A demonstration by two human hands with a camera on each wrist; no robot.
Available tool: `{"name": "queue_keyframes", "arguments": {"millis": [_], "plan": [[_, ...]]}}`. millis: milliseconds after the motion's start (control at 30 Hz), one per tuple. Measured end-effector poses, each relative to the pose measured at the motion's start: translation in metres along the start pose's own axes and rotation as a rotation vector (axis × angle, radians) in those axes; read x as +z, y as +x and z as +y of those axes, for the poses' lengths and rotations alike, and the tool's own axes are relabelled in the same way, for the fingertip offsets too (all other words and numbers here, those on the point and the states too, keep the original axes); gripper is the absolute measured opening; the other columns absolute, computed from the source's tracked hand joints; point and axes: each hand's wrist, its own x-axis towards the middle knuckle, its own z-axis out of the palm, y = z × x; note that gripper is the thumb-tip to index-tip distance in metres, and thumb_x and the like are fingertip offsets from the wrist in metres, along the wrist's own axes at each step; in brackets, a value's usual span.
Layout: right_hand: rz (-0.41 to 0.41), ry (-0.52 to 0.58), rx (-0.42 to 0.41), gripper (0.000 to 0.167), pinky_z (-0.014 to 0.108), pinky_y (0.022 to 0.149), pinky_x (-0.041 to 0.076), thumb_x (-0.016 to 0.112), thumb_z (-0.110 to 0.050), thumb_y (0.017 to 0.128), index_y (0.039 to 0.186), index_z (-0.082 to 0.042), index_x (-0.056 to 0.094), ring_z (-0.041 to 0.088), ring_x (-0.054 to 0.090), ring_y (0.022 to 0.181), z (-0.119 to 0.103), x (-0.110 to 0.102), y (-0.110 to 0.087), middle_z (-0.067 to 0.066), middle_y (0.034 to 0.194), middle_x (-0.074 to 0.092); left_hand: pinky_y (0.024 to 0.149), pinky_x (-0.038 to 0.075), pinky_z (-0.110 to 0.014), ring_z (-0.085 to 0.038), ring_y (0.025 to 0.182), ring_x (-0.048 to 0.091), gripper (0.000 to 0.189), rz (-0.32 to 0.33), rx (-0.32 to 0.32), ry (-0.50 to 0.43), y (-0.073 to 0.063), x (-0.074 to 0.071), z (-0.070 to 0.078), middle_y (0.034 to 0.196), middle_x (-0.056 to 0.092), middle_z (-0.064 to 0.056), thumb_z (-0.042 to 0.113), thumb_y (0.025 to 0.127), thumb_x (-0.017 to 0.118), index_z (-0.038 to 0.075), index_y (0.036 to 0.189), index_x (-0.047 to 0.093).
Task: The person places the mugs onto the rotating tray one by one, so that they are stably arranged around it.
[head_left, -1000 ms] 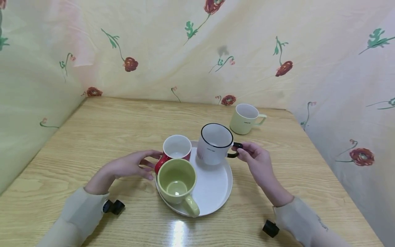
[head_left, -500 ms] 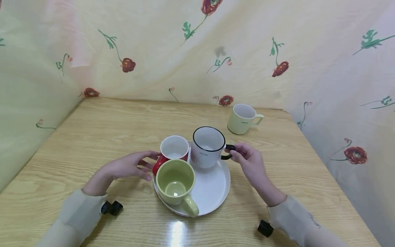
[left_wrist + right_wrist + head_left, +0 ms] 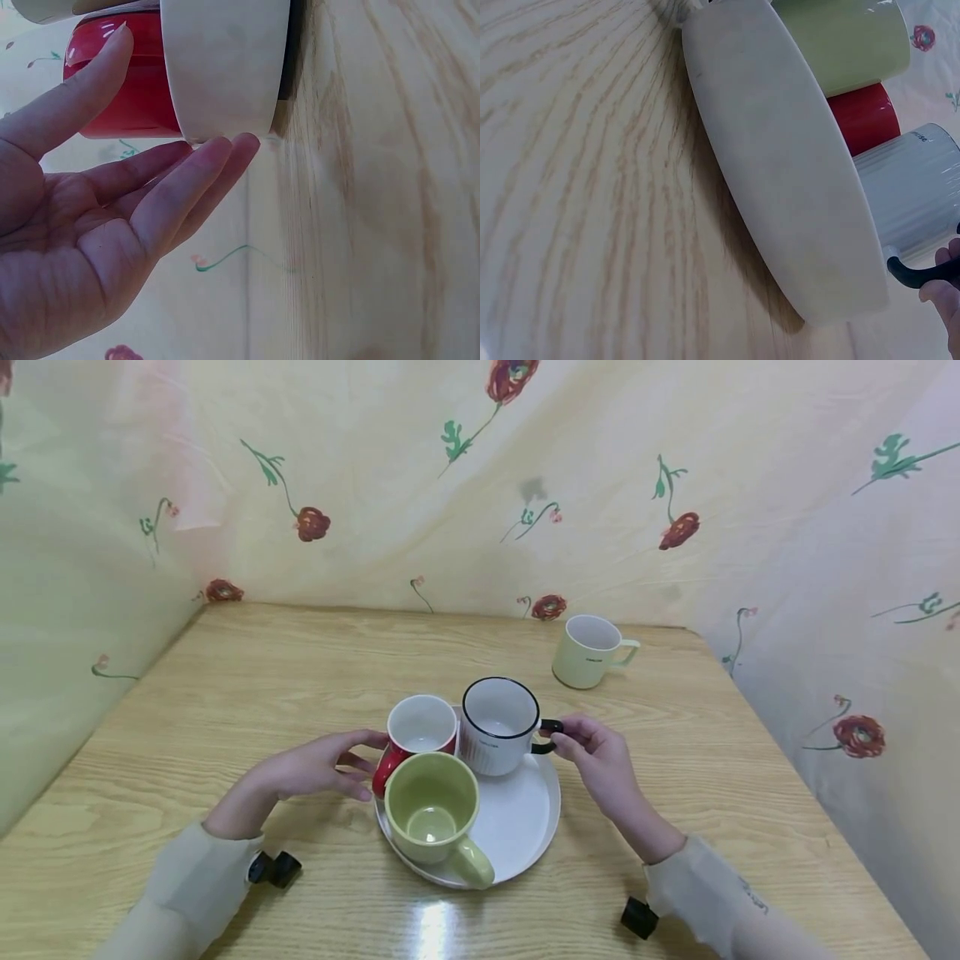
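My right hand (image 3: 600,764) pinches the black handle of a white mug (image 3: 495,735) with a black rim. That mug stands at the back right of a round white tray (image 3: 517,827), beside a red mug (image 3: 422,727) with a white inside. In front of the red mug is a green mug (image 3: 431,806), its handle turned toward the near right. My left hand (image 3: 322,766) is at the tray's left side, fingers loosely extended near the red handle. In the left wrist view its fingertips (image 3: 217,146) are by the tray's wall (image 3: 229,67), and whether they touch is unclear.
A pale green mug (image 3: 585,652) stands on the wooden table (image 3: 300,652) behind the tray, to the right. Flower-patterned cloth (image 3: 375,485) hangs along the back and both sides of the table.
The white mug has moved left and slightly nearer in my right hand, toward the red mug, and sits lower on the tray. My left hand has stayed nearly in place.
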Motion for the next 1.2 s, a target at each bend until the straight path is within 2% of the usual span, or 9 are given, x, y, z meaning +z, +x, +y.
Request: {"name": "queue_keyframes", "arguments": {"millis": [167,333,433,700,967,1200], "plan": [[-0.003,-0.004,0.006,0.021,0.014,0.077,0.056,0.06,0.001,0.093,0.11,0.013,0.059,0.003,0.067,0.088,0.004,0.002,0.004,0.002,0.095,0.074,0.098,0.053,-0.045,-0.047,0.125,0.051,0.075,-0.002,0.008,0.0,0.0,0.0,-0.001,0.147,0.035,-0.032,0.015,0.086,0.073,-0.007,0.145,0.033],[-0.01,-0.034,-0.002,0.022,0.013,0.077,0.055,0.06,0.001,0.093,0.11,0.013,0.059,-0.002,0.065,0.086,0.006,0.005,0.008,0.02,0.104,0.072,0.098,0.052,-0.045,-0.047,0.126,0.05,0.075,-0.001,-0.001,-0.015,0.0,0.0,-0.001,0.149,0.032,-0.032,0.015,0.086,0.073,-0.006,0.145,0.032],[-0.018,-0.048,-0.008,0.022,0.013,0.077,0.055,0.06,0.001,0.093,0.11,0.013,0.059,-0.003,0.064,0.086,0.006,0.006,0.009,0.027,0.108,0.069,0.097,0.053,-0.045,-0.047,0.126,0.05,0.075,-0.001,-0.008,-0.016,0.0,0.0,-0.001,0.149,0.032,-0.031,0.016,0.086,0.073,-0.005,0.145,0.033],[-0.038,-0.048,-0.004,0.02,0.014,0.076,0.056,0.06,0.002,0.092,0.109,0.013,0.06,-0.001,0.065,0.085,0.008,0.008,0.012,0.023,0.105,0.071,0.096,0.054,-0.043,-0.046,0.126,0.05,0.073,-0.005,-0.007,-0.012,0.001,0.0,-0.001,0.149,0.033,-0.031,0.016,0.086,0.073,-0.004,0.145,0.034],[-0.101,-0.051,-0.018,0.021,0.016,0.077,0.057,0.061,0.003,0.091,0.11,0.013,0.06,-0.001,0.066,0.085,0.013,0.002,0.014,0.031,0.109,0.067,0.097,0.053,-0.045,-0.049,0.125,0.05,0.075,-0.008,-0.005,-0.02,0.001,0.001,0.002,0.148,0.033,-0.034,0.015,0.085,0.074,-0.008,0.144,0.033],[-0.152,-0.116,-0.059,0.018,0.016,0.081,0.056,0.063,0.0,0.091,0.106,0.01,0.063,-0.005,0.065,0.087,0.014,-0.003,0.018,0.028,0.107,0.069,0.096,0.054,-0.044,-0.047,0.125,0.051,0.076,0.002,-0.026,-0.007,0.001,0.003,0.002,0.148,0.034,-0.032,0.016,0.084,0.075,-0.006,0.145,0.033]]}}
